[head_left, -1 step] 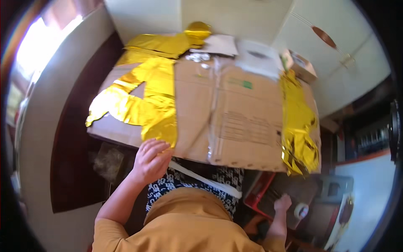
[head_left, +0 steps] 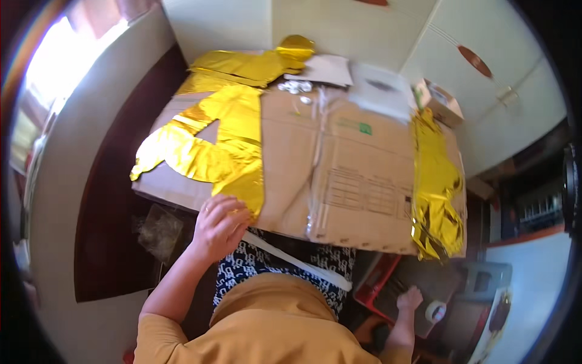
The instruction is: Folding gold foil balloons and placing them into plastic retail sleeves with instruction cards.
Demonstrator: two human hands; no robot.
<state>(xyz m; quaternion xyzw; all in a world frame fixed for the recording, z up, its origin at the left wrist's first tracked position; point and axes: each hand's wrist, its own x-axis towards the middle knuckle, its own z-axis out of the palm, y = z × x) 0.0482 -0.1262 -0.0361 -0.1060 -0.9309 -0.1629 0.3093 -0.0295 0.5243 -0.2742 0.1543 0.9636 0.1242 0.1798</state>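
Note:
A flat, uninflated gold foil balloon (head_left: pixel 239 130), in the shape of a figure with straight and curved strokes, lies on the left of the cardboard. At its lower end, by the front edge, my left hand (head_left: pixel 221 227) has its fingers bent and closed on the foil. Down on the right, my right hand (head_left: pixel 410 298) is closed low over a brown surface (head_left: pixel 433 276) with a red edge. What it grips, if anything, is hidden; slim dark items lie just beyond it. A roll of tape (head_left: pixel 435 311) rests beside that hand.
Flattened cardboard (head_left: pixel 364 164) covers the table. Another gold foil balloon (head_left: pixel 436 188) lies along its right edge, more gold foil (head_left: pixel 236 67) at the back left. Small white pieces (head_left: pixel 295 87), a clear plastic packet (head_left: pixel 382 91) and an open box (head_left: pixel 439 103) sit behind. A pale strip (head_left: pixel 297 261) crosses my lap.
The view has shifted slightly, so the table and balloons appear a little further right and lower. My left hand now overlaps the balloon's lower end more. My right hand stays by the tape.

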